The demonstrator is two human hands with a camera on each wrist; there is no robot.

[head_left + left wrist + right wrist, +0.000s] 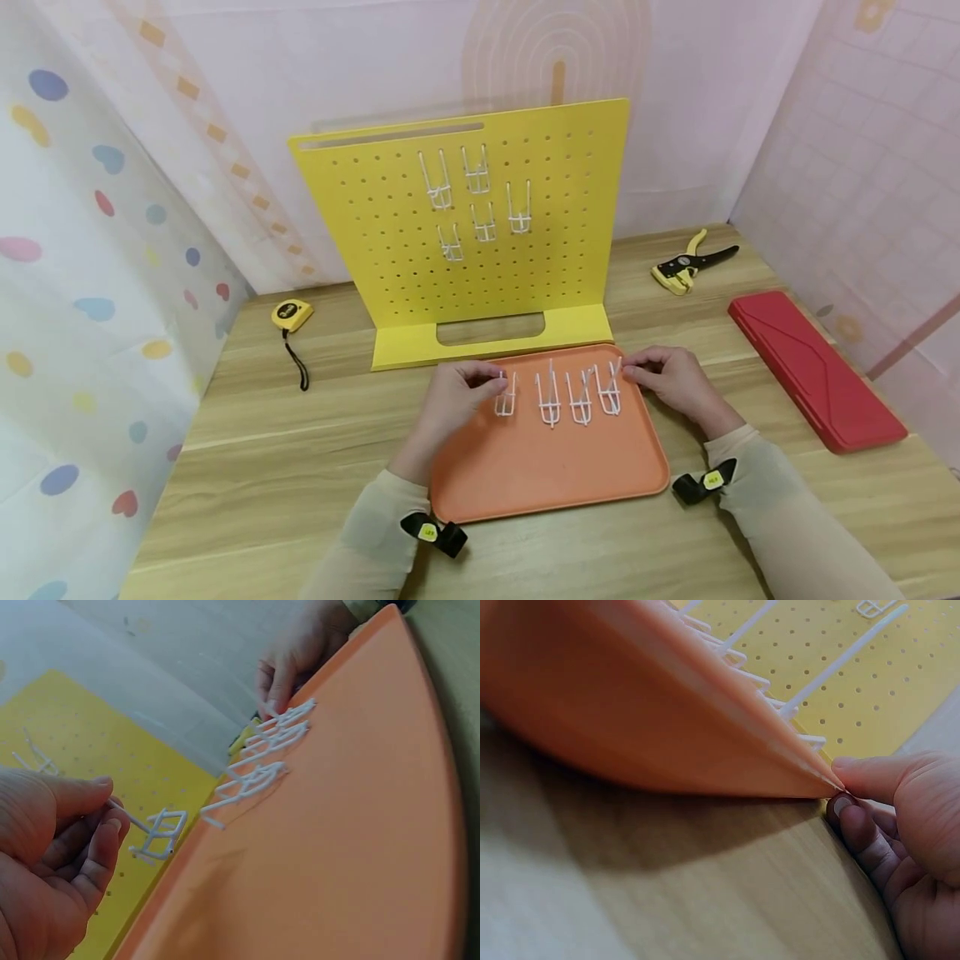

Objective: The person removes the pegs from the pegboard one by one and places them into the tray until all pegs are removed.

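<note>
My left hand (pixel 459 398) pinches a white wire pegboard hook (pixel 506 405) between thumb and fingers, above the left part of the orange tray (pixel 540 471). In the left wrist view that hook (pixel 163 834) hangs from the fingertips, its caged end away from the hand. Three more white hooks, the leftmost (pixel 550 408) among them, lie in a row on the tray's right half. At the tray's far right corner, my right hand (pixel 675 379) pinches the rim, thumb above and fingers below, as the right wrist view shows with the tray edge (pixel 795 769).
Behind the tray stands a yellow pegboard (pixel 555 267) with several white hooks (pixel 477 175) mounted. A tape measure (pixel 291 314) lies at left. Yellow-and-black pliers (pixel 690 265) and a red case (pixel 817 371) are at right.
</note>
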